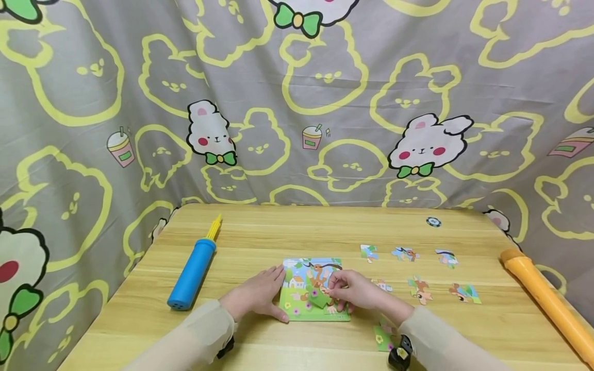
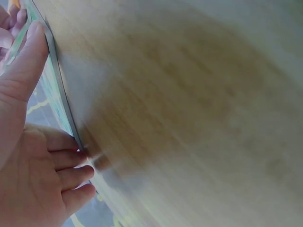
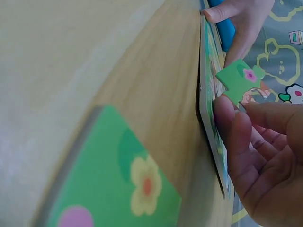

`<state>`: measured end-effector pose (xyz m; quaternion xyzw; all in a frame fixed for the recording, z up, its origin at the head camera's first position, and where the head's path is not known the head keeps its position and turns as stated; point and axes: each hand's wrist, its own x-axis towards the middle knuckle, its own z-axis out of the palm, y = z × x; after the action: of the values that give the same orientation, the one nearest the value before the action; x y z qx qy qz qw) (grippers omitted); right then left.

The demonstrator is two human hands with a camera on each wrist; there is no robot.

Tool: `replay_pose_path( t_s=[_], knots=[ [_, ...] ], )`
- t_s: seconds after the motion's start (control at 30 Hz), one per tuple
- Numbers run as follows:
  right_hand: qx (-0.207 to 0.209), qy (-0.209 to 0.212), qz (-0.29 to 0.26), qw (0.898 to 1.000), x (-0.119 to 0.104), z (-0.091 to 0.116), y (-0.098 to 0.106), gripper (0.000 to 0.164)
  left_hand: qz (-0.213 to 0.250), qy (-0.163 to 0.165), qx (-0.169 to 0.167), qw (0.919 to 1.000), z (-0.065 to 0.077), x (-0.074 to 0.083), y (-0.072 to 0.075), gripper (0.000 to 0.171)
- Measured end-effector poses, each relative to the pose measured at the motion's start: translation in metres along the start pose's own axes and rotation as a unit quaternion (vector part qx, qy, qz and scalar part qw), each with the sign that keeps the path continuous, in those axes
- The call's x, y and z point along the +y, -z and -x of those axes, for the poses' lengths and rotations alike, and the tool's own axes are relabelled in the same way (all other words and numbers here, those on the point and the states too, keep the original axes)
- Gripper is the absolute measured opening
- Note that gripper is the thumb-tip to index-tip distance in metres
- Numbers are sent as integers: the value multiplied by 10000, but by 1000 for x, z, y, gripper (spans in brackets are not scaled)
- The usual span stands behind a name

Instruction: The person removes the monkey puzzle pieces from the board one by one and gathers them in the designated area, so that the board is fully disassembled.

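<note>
A colourful puzzle board printed with a monkey, a house and flowers lies flat on the table. My left hand rests along its left side, thumb near the front corner. In the left wrist view, that hand's fingers stretch out along the board's edge. Over the right half of the board, my right hand pinches a green puzzle piece between thumb and fingers. The right wrist view shows this piece tilted above the board, with a pink flower on it.
Several loose puzzle pieces lie right of the board. A green piece with a yellow flower sits near the right wrist. At left lies a blue hand pump; an orange tube is at right. A small round disc lies farther back.
</note>
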<state>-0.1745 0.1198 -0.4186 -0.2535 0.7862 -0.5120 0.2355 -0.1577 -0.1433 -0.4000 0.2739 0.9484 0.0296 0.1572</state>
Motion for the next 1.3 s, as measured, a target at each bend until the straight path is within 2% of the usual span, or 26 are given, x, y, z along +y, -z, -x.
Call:
replay_pose_path(
  t_s=[0.3,0.5,0.77,0.93,1.07,1.3],
  knots=[
    [93,-97,-156,9998,1,-2,3,9,78,28,14,10000,0,-1,-1,108],
    [320,18,-109,9994,-1,11,22,14,125,66,-16,9999,1,1,0,108],
    [516,46,95,9986,12,54,63,18,119,103,-30,9999,1,1,1,108],
    [138,169,176,9996,26,88,87,18,84,120,-27,9999,0,0,-1,108],
    [-200,203,34,9996,40,113,103,17,86,122,-25,9999,-1,0,-1,108],
    [-572,229,-191,9979,58,146,119,16,65,119,-36,9999,-2,0,-2,108]
  ],
)
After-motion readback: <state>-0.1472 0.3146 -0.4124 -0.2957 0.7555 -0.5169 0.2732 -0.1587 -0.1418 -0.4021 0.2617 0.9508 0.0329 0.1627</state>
